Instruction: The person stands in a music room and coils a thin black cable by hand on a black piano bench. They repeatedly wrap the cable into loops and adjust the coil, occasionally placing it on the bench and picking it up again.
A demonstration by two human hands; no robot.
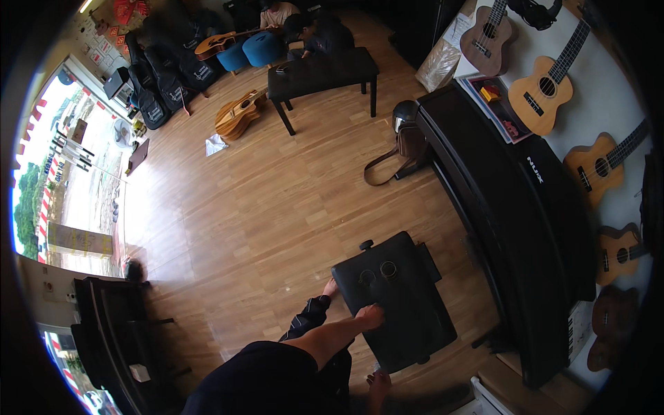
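Note:
A black padded bench (pixel 408 311) with side knobs stands in front of me on the wood floor. My left hand (pixel 371 316) is closed and rests on the left part of its top; what it holds, if anything, is hidden. Beside the near end of the bench is my right hand (pixel 379 384), its fingers curled by a small pale thing (pixel 377 368) too blurred to name. Two thin rings lie on the far part of the top: a dark ring (pixel 366 278) and a yellowish ring (pixel 389 269). What seems to be my bare foot (pixel 330 287) touches the left edge.
A black digital piano (pixel 498 187) runs along the right, below several wall-hung ukuleles (pixel 541 93). A brown bag (pixel 411 142) sits against it. Farther off are another bench (pixel 321 72), an acoustic guitar (pixel 238 117) on the floor and two people. A dark upright piano (pixel 111 339) stands left.

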